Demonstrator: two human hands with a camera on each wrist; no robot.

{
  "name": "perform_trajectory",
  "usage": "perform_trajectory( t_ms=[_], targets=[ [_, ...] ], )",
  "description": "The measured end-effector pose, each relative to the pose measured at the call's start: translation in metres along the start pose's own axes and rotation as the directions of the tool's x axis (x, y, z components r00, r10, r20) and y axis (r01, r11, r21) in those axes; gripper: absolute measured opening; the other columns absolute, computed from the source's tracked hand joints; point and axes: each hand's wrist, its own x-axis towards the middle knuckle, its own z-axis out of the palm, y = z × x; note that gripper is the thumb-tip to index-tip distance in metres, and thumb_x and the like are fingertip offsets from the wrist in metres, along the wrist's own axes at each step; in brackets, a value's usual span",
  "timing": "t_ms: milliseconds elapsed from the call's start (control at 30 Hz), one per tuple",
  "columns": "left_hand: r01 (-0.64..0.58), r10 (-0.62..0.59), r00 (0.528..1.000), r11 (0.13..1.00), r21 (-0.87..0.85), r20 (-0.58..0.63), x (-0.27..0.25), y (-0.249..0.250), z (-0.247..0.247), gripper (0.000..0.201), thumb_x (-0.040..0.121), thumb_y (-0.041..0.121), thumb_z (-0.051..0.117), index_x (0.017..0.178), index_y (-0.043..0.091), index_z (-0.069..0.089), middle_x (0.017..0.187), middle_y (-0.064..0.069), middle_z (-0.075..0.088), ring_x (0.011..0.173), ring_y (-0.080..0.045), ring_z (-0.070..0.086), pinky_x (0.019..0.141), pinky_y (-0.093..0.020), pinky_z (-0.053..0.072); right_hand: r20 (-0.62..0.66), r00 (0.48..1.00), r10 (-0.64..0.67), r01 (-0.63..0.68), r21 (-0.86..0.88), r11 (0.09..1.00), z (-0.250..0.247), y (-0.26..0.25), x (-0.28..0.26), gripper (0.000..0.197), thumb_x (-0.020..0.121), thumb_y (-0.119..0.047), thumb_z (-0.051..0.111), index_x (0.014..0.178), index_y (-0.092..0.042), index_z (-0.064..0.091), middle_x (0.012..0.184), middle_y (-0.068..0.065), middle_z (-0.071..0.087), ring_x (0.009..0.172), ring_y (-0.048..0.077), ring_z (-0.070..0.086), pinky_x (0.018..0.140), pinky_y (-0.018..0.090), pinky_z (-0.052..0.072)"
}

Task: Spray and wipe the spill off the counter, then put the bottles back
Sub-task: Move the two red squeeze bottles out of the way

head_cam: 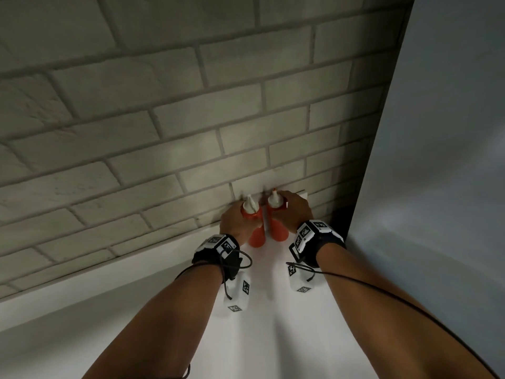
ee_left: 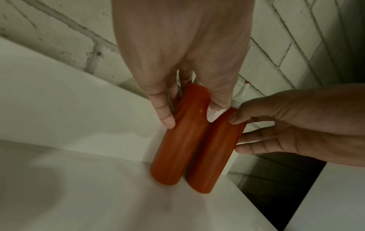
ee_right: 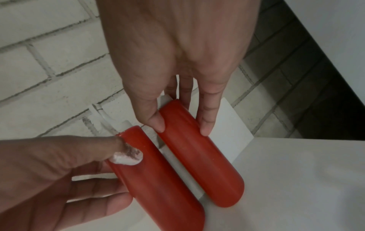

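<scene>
Two red squeeze bottles with white nozzle caps stand side by side on the white counter [head_cam: 273, 324], close to the brick wall. My left hand [head_cam: 235, 218] grips the left bottle [head_cam: 257, 237] near its shoulder. The right bottle [head_cam: 278, 228] is held the same way by my right hand [head_cam: 296, 207]. In the left wrist view my left hand [ee_left: 192, 115] pinches the left bottle [ee_left: 177, 148], which touches the right bottle [ee_left: 213, 156]. In the right wrist view my right hand [ee_right: 182, 128] holds the right bottle [ee_right: 207, 171]; the left bottle [ee_right: 158, 187] stands beside it. A white smear coats one left fingertip [ee_right: 128, 157].
The brick wall [head_cam: 191, 119] rises straight behind the bottles. A tall pale panel [head_cam: 437, 160] closes off the right side, with a dark gap [ee_left: 276, 187] between it and the counter's right edge. A small white block [ee_right: 231, 125] sits behind the right bottle.
</scene>
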Motion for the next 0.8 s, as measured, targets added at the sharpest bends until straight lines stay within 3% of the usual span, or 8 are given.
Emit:
perform_trajectory(
  t_ms=[100, 167, 300, 433, 500, 633, 700, 800],
  targets=[
    [-0.011, 0.011, 1.0, 1.0, -0.005, -0.013, 0.003, -0.003, 0.004, 0.036, 0.069, 0.018, 0.08, 0.103, 0.017, 0.069, 0.095, -0.002, 0.071, 0.094, -0.028, 0.069, 0.083, -0.038, 0.056, -0.011, 1.0, 0.009, -0.008, 0.024, 1.0, 0.004, 0.003, 0.002, 0.047, 0.075, -0.018, 0.071, 0.121, -0.02, 0.062, 0.119, 0.007, 0.066, 0.112, 0.027, 0.059, 0.095, 0.038, 0.047],
    [-0.012, 0.012, 1.0, 1.0, -0.015, -0.017, 0.003, -0.004, 0.006, 0.038, 0.067, 0.018, 0.081, 0.103, 0.018, 0.069, 0.093, 0.0, 0.069, 0.091, -0.026, 0.068, 0.081, -0.036, 0.055, -0.004, 1.0, 0.009, -0.008, 0.054, 0.998, 0.005, 0.004, 0.004, 0.046, 0.075, -0.017, 0.072, 0.12, -0.02, 0.062, 0.118, 0.007, 0.066, 0.111, 0.027, 0.06, 0.096, 0.04, 0.047],
    [-0.016, 0.016, 1.0, 0.999, -0.029, 0.005, 0.006, -0.008, 0.009, 0.043, 0.064, 0.022, 0.08, 0.105, 0.018, 0.069, 0.103, -0.003, 0.073, 0.095, -0.026, 0.069, 0.088, -0.042, 0.056, 0.037, 0.999, 0.008, -0.012, 0.097, 0.995, 0.005, 0.005, 0.007, 0.05, 0.074, -0.014, 0.071, 0.123, -0.018, 0.06, 0.12, 0.009, 0.065, 0.112, 0.029, 0.059, 0.099, 0.044, 0.047],
    [-0.051, 0.052, 0.998, 0.999, -0.015, 0.025, 0.012, -0.018, 0.016, 0.062, 0.054, 0.039, 0.076, 0.113, 0.022, 0.067, 0.111, -0.003, 0.071, 0.101, -0.026, 0.068, 0.091, -0.047, 0.056, 0.03, 0.999, -0.013, 0.01, 0.101, 0.995, 0.007, 0.008, 0.006, 0.058, 0.076, -0.017, 0.071, 0.131, -0.022, 0.054, 0.126, 0.005, 0.062, 0.116, 0.025, 0.057, 0.093, 0.032, 0.045],
    [-0.054, 0.054, 0.998, 0.999, -0.004, 0.042, 0.014, -0.027, 0.019, 0.074, 0.046, 0.049, 0.074, 0.116, 0.026, 0.063, 0.116, -0.002, 0.068, 0.105, -0.025, 0.066, 0.092, -0.05, 0.055, 0.033, 0.999, -0.031, 0.028, 0.087, 0.996, 0.008, 0.012, 0.002, 0.063, 0.077, -0.02, 0.072, 0.135, -0.022, 0.049, 0.131, 0.005, 0.058, 0.119, 0.026, 0.055, 0.093, 0.032, 0.043],
    [-0.011, 0.009, 0.998, 1.0, 0.019, 0.057, -0.002, -0.03, 0.01, 0.088, 0.065, 0.034, 0.084, 0.143, 0.019, 0.046, 0.142, -0.007, 0.051, 0.127, -0.029, 0.054, 0.105, -0.048, 0.047, 0.063, 0.997, 0.053, -0.06, 0.115, 0.992, 0.011, 0.027, -0.011, 0.089, 0.07, -0.02, 0.075, 0.147, -0.02, 0.031, 0.145, 0.011, 0.044, 0.128, 0.032, 0.048, 0.104, 0.05, 0.041],
    [0.024, -0.025, 0.998, 1.0, 0.012, 0.066, -0.012, -0.037, 0.006, 0.094, 0.073, 0.034, 0.083, 0.152, 0.014, 0.036, 0.149, -0.009, 0.044, 0.131, -0.03, 0.051, 0.108, -0.048, 0.044, 0.065, 0.994, 0.093, -0.1, 0.126, 0.987, 0.017, 0.042, -0.02, 0.097, 0.068, -0.027, 0.076, 0.15, -0.026, 0.025, 0.149, 0.008, 0.04, 0.13, 0.03, 0.047, 0.106, 0.049, 0.04],
    [0.055, -0.056, 0.994, 0.998, 0.009, 0.092, -0.033, -0.049, -0.003, 0.091, 0.079, 0.037, 0.079, 0.154, 0.014, 0.033, 0.149, -0.01, 0.04, 0.13, -0.03, 0.052, 0.108, -0.048, 0.045, 0.07, 0.991, 0.116, -0.124, 0.129, 0.984, 0.024, 0.055, -0.042, 0.091, 0.075, -0.029, 0.076, 0.15, -0.024, 0.026, 0.148, 0.009, 0.043, 0.127, 0.029, 0.05, 0.106, 0.046, 0.042]
  ],
)
